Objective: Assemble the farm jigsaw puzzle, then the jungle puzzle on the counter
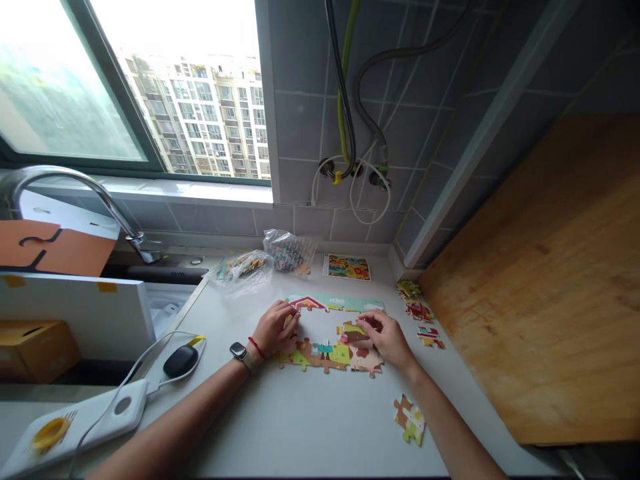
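Observation:
A partly joined jigsaw puzzle lies on the white counter, with a bare gap in its middle. At its left edge, my left hand has curled fingers around a small yellowish puzzle piece, mostly hidden by them. My right hand pinches a green and brown puzzle piece above the lower right part, by a pink-and-brown patterned section. Roof and sky pieces form the top row. A few joined loose pieces rest below my right wrist.
Clear plastic bags with pieces and a picture card lie at the back. Small piece groups line the right, beside a wooden board. A power strip, black round device and faucet are left.

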Tool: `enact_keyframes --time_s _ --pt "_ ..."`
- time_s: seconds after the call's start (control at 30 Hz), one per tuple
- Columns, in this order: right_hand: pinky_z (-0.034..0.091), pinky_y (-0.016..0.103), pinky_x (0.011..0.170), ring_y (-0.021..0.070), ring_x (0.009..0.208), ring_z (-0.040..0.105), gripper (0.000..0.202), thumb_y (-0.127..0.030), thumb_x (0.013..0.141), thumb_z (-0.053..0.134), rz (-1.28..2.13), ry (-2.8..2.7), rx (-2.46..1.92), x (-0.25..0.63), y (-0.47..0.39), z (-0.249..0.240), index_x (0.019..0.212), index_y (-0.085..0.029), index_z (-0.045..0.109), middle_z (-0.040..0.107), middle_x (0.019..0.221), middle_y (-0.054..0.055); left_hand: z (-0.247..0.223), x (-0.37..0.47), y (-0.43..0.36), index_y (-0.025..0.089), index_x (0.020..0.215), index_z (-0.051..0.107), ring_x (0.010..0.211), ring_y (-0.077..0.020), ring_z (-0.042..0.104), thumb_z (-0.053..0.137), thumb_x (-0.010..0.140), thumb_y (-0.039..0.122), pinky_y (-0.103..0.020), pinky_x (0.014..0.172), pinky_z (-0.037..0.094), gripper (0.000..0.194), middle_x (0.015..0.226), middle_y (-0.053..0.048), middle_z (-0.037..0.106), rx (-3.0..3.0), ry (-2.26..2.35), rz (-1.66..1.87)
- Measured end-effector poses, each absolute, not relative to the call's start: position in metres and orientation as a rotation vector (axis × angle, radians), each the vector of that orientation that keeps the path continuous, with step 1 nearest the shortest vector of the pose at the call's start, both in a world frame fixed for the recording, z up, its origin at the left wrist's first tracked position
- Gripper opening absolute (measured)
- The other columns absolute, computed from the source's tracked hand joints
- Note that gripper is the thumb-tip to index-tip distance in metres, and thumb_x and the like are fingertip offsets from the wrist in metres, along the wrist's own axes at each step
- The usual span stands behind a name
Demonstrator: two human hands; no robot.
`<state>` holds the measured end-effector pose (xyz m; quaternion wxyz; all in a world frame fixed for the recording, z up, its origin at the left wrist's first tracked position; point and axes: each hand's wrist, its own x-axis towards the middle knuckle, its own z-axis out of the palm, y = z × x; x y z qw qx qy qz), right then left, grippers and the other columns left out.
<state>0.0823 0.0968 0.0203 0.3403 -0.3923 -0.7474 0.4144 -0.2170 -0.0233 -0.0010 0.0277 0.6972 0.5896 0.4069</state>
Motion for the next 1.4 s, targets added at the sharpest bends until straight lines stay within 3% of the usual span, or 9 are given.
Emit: enact_keyframes --time_s 0.27,0.4,0.53,0.7,0.83,0.97,1.1,1.4 --pt "0.062 0.033 0.058 0.0244 0.074 0.072 0.057 -0.071 0.067 0.084 1.415 -1.718 -1.087 0.079 0.080 0.023 0.086 -0.018 0.075 0.076 0.087 0.008 -0.001 -0.216 -0.024 0.021 0.077 0.064 0.076 -0.0204 0.060 0.050 0.105 0.036 -0.034 0.074 0.049 0.035 0.077 -0.006 0.067 2.126 1.842 1.305" --pt "0.060 0.032 0.051 0.0222 0.065 0.069 0.056 -0.070 0.069 0.084 1.475 -1.698 -1.076 0.078 0.077 0.019 0.086 -0.018 0.074 0.074 0.080 0.007 0.000 -0.220 -0.024 0.021 0.071 0.062 0.073 -0.0201 0.060 0.043 0.108 0.040 -0.033 0.073 0.048 0.046 0.071 -0.005 0.065 2.046 1.888 1.359" --pt "0.059 0.032 0.061 0.0216 0.067 0.069 0.044 -0.061 0.080 0.077 1.261 -1.934 -1.070 0.085 0.076 0.019 0.084 -0.018 0.078 0.075 0.075 0.007 0.000 -0.223 -0.025 0.021 0.073 0.065 0.075 -0.0202 0.064 0.035 0.111 0.041 -0.033 0.077 0.050 0.052 0.074 -0.006 0.069 1.969 1.928 1.435" --pt "0.058 0.035 0.078 0.0231 0.083 0.072 0.030 -0.047 0.093 0.066 0.890 -2.201 -1.016 0.107 0.073 0.024 0.096 -0.021 0.082 0.079 0.100 0.009 0.000 -0.225 -0.028 0.021 0.074 0.067 0.073 -0.0187 0.067 0.027 0.111 0.038 -0.033 0.077 0.052 0.058 0.076 -0.006 0.072 1.902 1.950 1.491" --pt "0.058 0.037 0.084 0.0250 0.090 0.072 0.031 -0.044 0.098 0.060 0.734 -2.245 -1.009 0.134 0.075 0.027 0.097 -0.021 0.080 0.078 0.101 0.010 0.000 -0.226 -0.031 0.021 0.074 0.068 0.072 -0.0188 0.067 0.026 0.110 0.035 -0.033 0.076 0.052 0.057 0.076 -0.006 0.073 1.841 1.931 1.540" --pt "0.059 0.040 0.084 0.0273 0.090 0.072 0.033 -0.046 0.101 0.056 0.588 -2.247 -1.085 0.167 0.081 0.026 0.093 -0.022 0.078 0.077 0.096 0.011 -0.001 -0.227 -0.032 0.020 0.074 0.069 0.070 -0.0176 0.066 0.028 0.109 0.034 -0.031 0.073 0.051 0.056 0.076 -0.006 0.073 1.820 1.886 1.559" --pt "0.058 0.047 0.094 0.0307 0.101 0.070 0.030 -0.043 0.100 0.056 0.352 -2.192 -1.162 0.199 0.092 0.018 0.095 -0.022 0.077 0.076 0.101 0.013 -0.002 -0.228 -0.033 0.019 0.073 0.070 0.069 -0.0171 0.065 0.028 0.109 0.039 -0.029 0.071 0.052 0.059 0.075 -0.005 0.072 1.811 1.869 1.539" --pt "0.054 0.048 0.108 0.0319 0.123 0.067 0.043 -0.037 0.094 0.058 0.179 -2.174 -1.421 0.222 0.147 0.008 0.129 -0.015 0.071 0.070 0.134 0.018 0.003 -0.226 -0.035 0.020 0.070 0.069 0.065 -0.0173 0.066 0.032 0.109 0.048 -0.029 0.068 0.053 0.061 0.071 -0.005 0.071 1.776 1.823 1.497"
